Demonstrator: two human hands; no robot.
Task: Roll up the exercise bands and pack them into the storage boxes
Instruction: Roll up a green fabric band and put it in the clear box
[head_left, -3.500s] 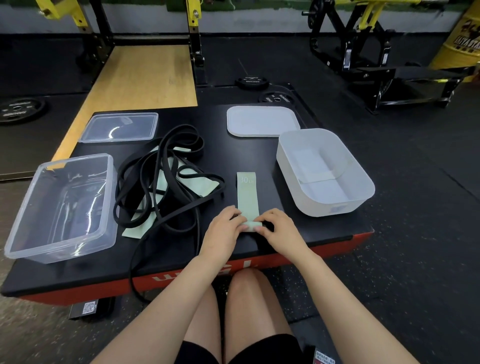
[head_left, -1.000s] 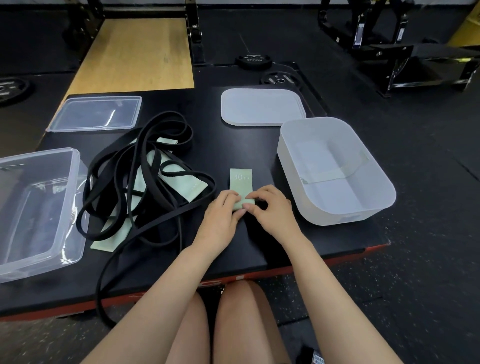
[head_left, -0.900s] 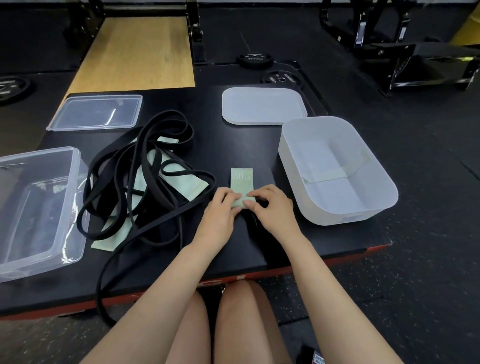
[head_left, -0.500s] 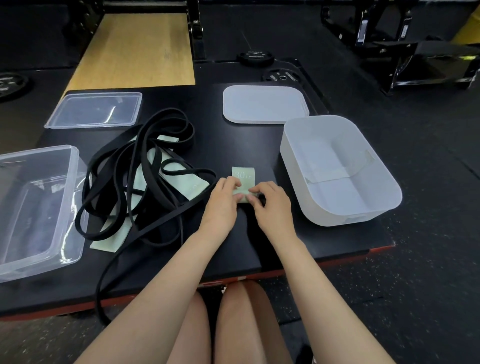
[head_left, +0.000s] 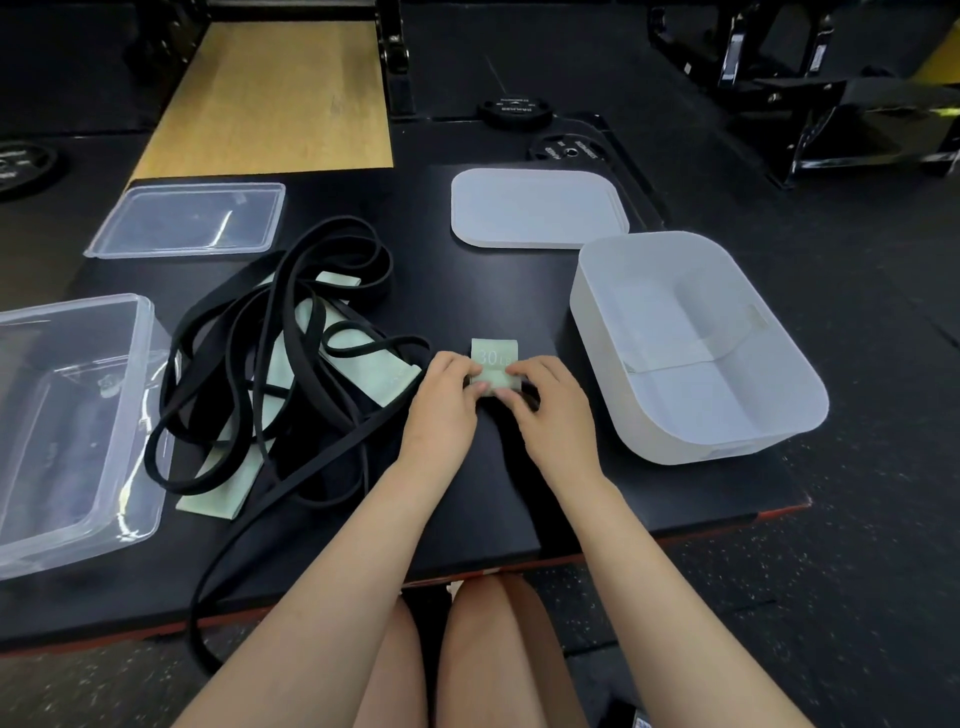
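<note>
Pinching the little green band roll (head_left: 491, 387) from both sides: left hand (head_left: 441, 400) with curled fingers on its left end, right hand (head_left: 545, 402) with curled fingers on its right end and over the top. Rolled up much more than a few seconds back, when a long green strip lay flat ahead of the hands; now only a short flat tail (head_left: 494, 356) with "30 LB" on it pokes out past the fingertips. Means this band looks nearly done, with just a turn or so left, then ready to go in a box. Roll sitting right between both hands on the black platform (head_left: 493, 291), touching both, tail pointing away from the body. Just beside the right hand, the white storage box (head_left: 597, 332), open, with a divider inside and no band in it yet; its white lid (head_left: 537, 208) lying flat beyond it. Just beside the left hand, a messy heap of black loop bands (head_left: 270, 358) with more flat green bands (head_left: 363, 364) tangled under it, none rolled yet. Farther left, the clear storage box (head_left: 140, 322), open too, and its clear lid (head_left: 189, 221) behind. Lots left to do, by the look of it.
</note>
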